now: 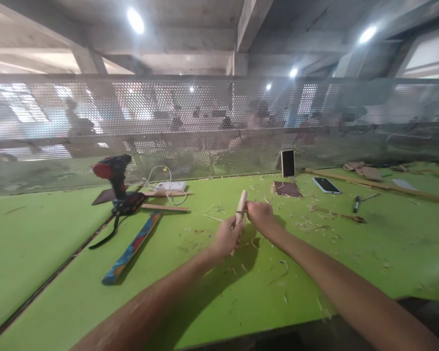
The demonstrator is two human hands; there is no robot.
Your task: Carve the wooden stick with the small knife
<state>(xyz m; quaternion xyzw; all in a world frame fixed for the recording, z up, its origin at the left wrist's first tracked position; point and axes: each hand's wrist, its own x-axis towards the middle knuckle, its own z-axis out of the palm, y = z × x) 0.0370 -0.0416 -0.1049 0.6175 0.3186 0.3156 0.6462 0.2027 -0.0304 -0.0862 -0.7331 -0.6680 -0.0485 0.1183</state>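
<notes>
- Your left forearm (149,304) and right forearm (332,278) are spanning the near part of the green surface (249,297).
- Your left hand (226,237) is pinching the lower part of a pale wooden piece (242,201), whose top is sticking up past that hand, leaning slightly right.
- Your right hand (261,214) is curling into a fist, gripping a thin dark blade (240,211) that is crossing the wood just above your left hand.
- Wood shavings (307,225) are lying scattered about both hands, many to the right of your right hand.
- Left of your left hand, a blue-and-red patterned strip (131,251) is lying aslant; farther out that way, a red-and-black drill (117,185) is standing on its base.
- Beyond your left hand, a white box (171,186) is lying near the drill.
- Beyond your right hand, a brown sheet (287,189) is lying before an upright device (288,163).
- Right of your right hand, a flat phone (327,185) and a black marker (357,204) are resting.
</notes>
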